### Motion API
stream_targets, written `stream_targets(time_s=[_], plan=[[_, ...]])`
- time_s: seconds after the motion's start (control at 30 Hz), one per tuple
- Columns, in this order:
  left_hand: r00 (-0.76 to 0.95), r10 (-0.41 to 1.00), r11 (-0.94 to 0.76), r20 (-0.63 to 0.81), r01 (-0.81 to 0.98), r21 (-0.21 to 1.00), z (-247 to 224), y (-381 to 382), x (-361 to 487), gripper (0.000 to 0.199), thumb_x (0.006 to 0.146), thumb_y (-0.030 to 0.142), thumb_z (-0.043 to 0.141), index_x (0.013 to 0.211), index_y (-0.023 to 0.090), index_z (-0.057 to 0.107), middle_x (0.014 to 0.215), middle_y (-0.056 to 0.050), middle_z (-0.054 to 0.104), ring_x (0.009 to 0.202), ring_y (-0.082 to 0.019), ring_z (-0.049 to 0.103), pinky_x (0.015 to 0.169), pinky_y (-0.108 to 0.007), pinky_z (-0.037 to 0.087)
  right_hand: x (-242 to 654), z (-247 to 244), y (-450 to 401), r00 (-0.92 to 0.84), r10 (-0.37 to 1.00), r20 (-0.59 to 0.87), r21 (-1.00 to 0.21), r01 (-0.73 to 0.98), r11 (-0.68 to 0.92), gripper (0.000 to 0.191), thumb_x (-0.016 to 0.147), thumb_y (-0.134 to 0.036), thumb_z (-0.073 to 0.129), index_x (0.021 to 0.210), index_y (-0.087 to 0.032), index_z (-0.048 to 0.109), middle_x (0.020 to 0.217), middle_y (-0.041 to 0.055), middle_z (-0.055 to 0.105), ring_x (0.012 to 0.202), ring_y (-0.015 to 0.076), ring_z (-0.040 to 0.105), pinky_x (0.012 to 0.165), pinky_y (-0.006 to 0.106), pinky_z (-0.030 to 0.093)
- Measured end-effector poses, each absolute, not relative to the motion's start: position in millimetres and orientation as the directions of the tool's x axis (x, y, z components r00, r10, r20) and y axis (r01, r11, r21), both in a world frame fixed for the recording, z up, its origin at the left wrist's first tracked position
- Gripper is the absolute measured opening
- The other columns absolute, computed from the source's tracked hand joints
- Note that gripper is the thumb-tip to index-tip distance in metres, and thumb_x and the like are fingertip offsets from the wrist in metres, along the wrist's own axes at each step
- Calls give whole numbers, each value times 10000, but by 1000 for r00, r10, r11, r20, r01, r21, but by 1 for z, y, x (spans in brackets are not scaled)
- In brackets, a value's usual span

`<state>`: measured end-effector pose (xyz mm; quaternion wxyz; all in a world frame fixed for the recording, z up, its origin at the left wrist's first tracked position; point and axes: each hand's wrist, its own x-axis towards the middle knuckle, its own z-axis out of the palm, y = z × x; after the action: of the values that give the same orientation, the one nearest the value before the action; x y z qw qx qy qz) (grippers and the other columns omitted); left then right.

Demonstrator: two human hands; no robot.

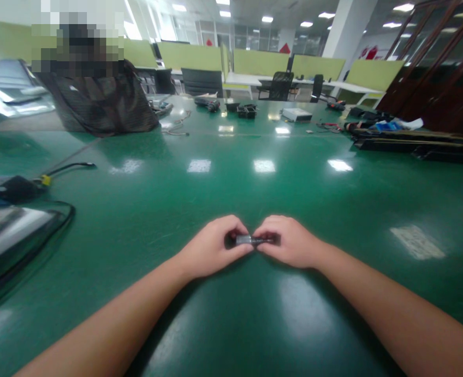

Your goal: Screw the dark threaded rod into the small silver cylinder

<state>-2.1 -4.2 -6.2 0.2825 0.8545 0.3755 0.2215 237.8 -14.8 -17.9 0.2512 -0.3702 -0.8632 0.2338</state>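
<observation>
A small dark cylindrical object with a grey, metallic-looking section [244, 239] lies crosswise between my two hands, low over the green table [231, 193]. My left hand [218, 246] is closed round its left end, thumb below and fingers above. On the other side, my right hand [288, 241] pinches the thin dark right end. The fingertips of both hands nearly meet at the middle of the object. Its two ends are partly hidden by my fingers, and fine detail is blurred.
At the left lie a silvery panel [15, 235] and a black cable [68, 214]. A person in dark clothing [101, 99] is at the far left edge. Farther back are a white box [296, 114], small black parts [246, 110] and long black strips [404, 144].
</observation>
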Motion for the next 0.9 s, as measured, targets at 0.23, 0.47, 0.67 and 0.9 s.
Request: stream_targets(time_s=[0.23,0.47,0.67,0.9], plan=[[637,752,-583,171,520,625,-6,-4,-2,191,833,336,745,950,201,678,899,-17,703,802,-185,646,723,-292,484,238,-18,-15,-620,720,311,-573,482,663,110,872,-253,741,952,-183,767,913,60,730,867,196,636,799,327,471],[622,765,-574,169,538,617,-6,-4,0,188,823,348,754,900,200,669,866,-13,699,788,-188,648,713,-296,474,237,-23,-14,-626,718,303,-555,496,667,101,922,-250,696,969,-198,769,920,46,736,867,183,639,800,322,458],[622,763,-574,176,527,627,-6,-5,0,194,818,352,758,899,202,666,880,-17,710,800,-193,650,722,-296,477,236,-21,-14,-630,706,323,-547,485,683,75,899,-226,711,943,-198,764,902,46,741,852,184,639,775,313,463],[633,754,-585,179,522,620,-7,-3,-1,195,821,346,768,903,200,668,866,-9,695,780,-182,641,714,-291,463,238,-21,-14,-631,697,342,-551,466,692,85,868,-185,723,941,-196,766,896,48,744,849,186,654,783,314,480]])
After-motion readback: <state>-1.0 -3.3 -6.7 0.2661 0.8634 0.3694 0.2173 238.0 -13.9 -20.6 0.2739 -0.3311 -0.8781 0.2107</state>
